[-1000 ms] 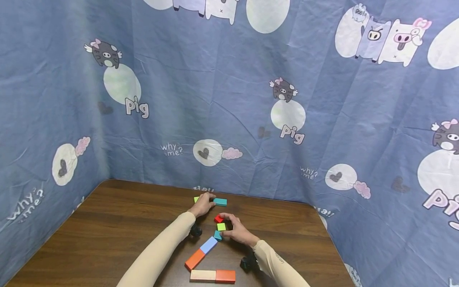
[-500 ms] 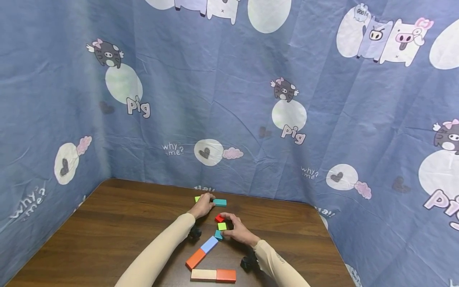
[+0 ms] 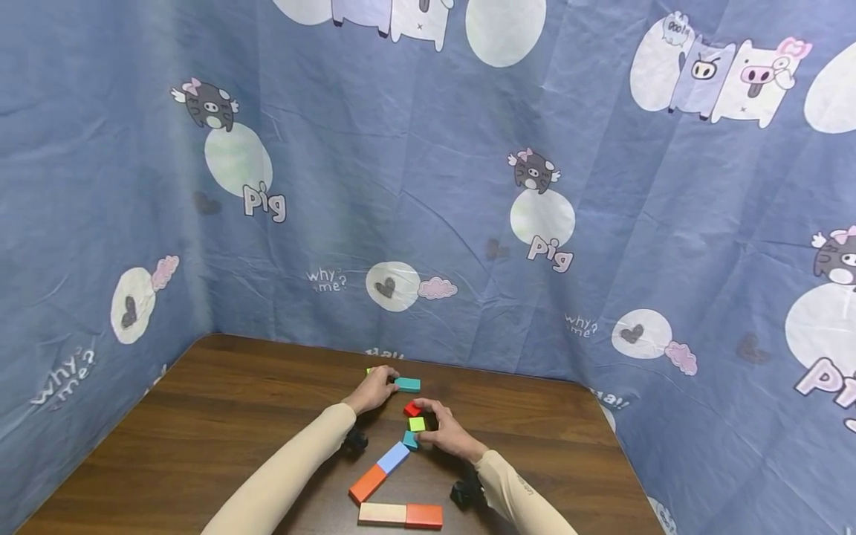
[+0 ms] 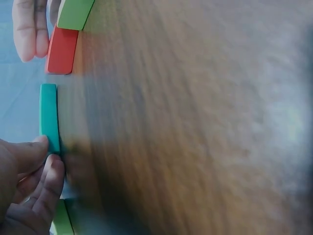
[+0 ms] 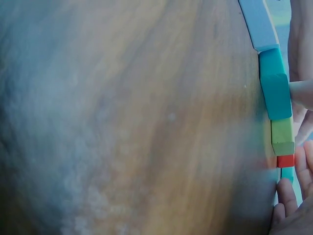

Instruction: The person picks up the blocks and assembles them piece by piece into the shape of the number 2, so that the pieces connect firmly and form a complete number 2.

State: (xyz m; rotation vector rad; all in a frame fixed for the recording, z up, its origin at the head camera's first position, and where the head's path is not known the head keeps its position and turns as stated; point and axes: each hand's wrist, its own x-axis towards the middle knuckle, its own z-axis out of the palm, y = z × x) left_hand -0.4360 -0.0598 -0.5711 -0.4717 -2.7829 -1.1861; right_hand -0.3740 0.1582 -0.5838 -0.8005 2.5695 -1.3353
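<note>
My left hand [image 3: 374, 388] pinches one end of a long teal block [image 3: 408, 385] on the table, thumb and fingertips together in the left wrist view. Partly hidden behind that hand is a lime block [image 4: 62, 220]. My right hand [image 3: 449, 431] curves around a short row: a red block [image 3: 412, 409], a lime cube [image 3: 417, 424] and a smaller teal block [image 3: 411, 441]. Its thumb touches the teal block [image 5: 276, 95], and its index finger lies at the red block [image 4: 62, 51]. A gap separates the long teal block from the red one.
A light blue block [image 3: 393, 458] and an orange block [image 3: 368, 484] continue the row diagonally toward me. Nearer still, a cream block [image 3: 382, 514] and a red-orange block [image 3: 424, 516] lie end to end. A patterned blue curtain [image 3: 455, 223] hangs behind the wooden table [image 3: 221, 431].
My left hand has drawn the long teal block slightly toward me and to the left, nearer the red block. My right hand stays at the row. The head view has shifted a little.
</note>
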